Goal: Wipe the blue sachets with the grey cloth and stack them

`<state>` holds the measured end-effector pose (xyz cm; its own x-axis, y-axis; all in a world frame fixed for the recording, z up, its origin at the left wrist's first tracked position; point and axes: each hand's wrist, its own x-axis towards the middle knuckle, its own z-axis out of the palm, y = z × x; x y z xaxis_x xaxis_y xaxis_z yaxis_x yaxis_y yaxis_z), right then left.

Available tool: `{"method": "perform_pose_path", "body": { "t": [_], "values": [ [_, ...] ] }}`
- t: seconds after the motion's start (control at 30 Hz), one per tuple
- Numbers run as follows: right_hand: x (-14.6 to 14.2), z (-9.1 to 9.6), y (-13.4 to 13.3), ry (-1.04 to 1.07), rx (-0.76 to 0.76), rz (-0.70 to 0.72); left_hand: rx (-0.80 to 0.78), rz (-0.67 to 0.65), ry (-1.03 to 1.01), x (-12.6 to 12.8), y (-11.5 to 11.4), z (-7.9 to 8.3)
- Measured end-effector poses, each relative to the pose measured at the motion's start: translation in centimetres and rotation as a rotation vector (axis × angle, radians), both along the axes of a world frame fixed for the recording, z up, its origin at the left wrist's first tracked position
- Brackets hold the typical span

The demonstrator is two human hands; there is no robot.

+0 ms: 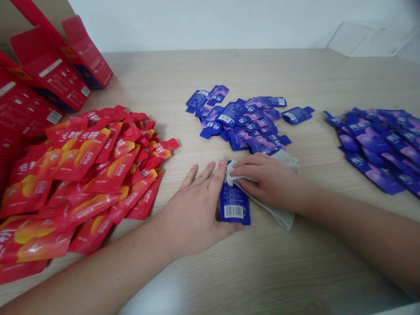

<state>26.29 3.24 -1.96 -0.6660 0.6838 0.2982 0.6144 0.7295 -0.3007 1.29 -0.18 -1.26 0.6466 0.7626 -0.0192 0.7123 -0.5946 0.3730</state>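
Observation:
A blue sachet (235,207) lies flat on the table with its barcode side up. My left hand (200,210) is spread flat beside it, the forefinger along its left edge and the thumb at its lower edge. In my right hand (269,179) a pale cloth (285,214) is bunched, its front pressed onto the upper part of the sachet. The rest of the cloth trails to the right under that hand. Right behind the hands lies a loose pile of similar blue sachets (232,114).
To the left, red and orange pouches (88,170) form a large heap, with red cartons (49,74) standing behind them. More blue sachets (377,140) lie stacked at the right. A white wall (213,24) borders the wooden table (147,76) at the back.

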Motion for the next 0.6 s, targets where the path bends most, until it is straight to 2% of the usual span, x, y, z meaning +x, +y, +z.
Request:
{"method": "perform_pose_path", "body": {
  "t": [0.2,0.37,0.47,0.6],
  "values": [
    [0.7,-0.5,0.3,0.107,0.035,-0.158,-0.009,-0.028,0.051,-0.2,0.1,0.6],
    [1.0,-0.2,0.5,0.174,0.045,-0.173,0.013,-0.045,0.055,-0.2,-0.2,0.5],
    [0.9,0.4,-0.4,0.245,0.075,-0.097,0.035,-0.014,0.067,-0.1,-0.5,0.1],
    [0.2,1.4,-2.5,0.202,-0.044,0.171,0.007,0.012,0.059,0.0,-0.5,0.1]
  ]
}}
